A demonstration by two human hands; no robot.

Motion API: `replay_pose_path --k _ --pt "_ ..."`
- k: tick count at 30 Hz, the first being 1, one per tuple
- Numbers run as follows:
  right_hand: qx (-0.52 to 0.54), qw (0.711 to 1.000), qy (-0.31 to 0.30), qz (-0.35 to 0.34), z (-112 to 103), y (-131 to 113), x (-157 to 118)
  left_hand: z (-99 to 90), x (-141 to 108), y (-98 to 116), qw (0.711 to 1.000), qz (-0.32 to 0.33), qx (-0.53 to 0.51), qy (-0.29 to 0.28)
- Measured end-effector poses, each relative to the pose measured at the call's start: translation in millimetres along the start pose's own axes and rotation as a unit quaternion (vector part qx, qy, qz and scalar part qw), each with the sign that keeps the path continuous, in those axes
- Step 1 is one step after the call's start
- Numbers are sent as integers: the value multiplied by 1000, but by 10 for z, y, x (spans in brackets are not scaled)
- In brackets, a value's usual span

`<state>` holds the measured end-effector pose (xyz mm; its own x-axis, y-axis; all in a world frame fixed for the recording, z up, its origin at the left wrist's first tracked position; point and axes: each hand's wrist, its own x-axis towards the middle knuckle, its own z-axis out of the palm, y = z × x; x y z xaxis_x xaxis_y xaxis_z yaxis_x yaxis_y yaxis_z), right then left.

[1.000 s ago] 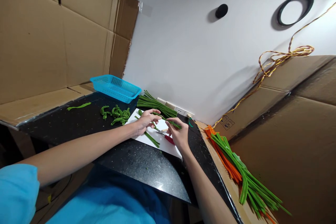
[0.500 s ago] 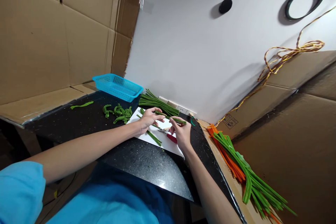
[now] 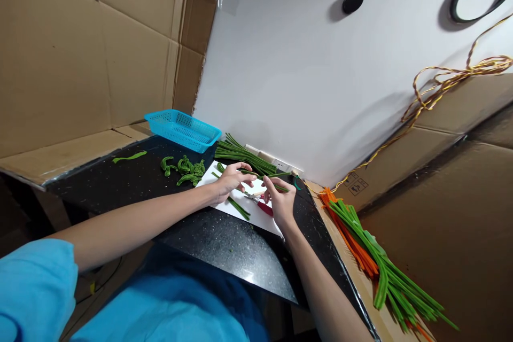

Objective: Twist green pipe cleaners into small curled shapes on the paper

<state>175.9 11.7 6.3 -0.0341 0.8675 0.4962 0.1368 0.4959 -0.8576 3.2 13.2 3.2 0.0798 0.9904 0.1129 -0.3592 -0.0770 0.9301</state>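
Over a sheet of white paper, my left hand and my right hand face each other, fingertips closed on thin dark-green pipe cleaners. One end points right above my right hand; another passes under its fingers. How the stems cross between the hands is partly hidden. Below them on the paper lie pliers with red handles, partly covered by my right hand. Short green pipe cleaner lengths rest on the paper left of the pliers. Left of the paper sits a group of curled green pipe cleaner pieces.
A blue perforated basket stands at the back of the black table. Beside it lies a dark-green pipe cleaner bundle. Orange stems and bright green stems lie on cardboard at right. A green strip is far left.
The stems between my hands have spread apart, with one end now sticking out above my right hand. Both hands stay near each other over the paper. The view has shifted slightly.
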Motion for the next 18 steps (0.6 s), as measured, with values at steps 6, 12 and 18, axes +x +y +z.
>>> replay_pose_path --k 6,12,18 --pt "-1 1000 12 -12 44 20 11 -8 3 -19 1000 9 -1 -6" --pt "-41 997 34 -54 80 100 11 -5 7 -29 1000 18 6 -7" --pt "-113 987 13 -110 27 124 -4 -35 52 -32 996 39 74 -29"
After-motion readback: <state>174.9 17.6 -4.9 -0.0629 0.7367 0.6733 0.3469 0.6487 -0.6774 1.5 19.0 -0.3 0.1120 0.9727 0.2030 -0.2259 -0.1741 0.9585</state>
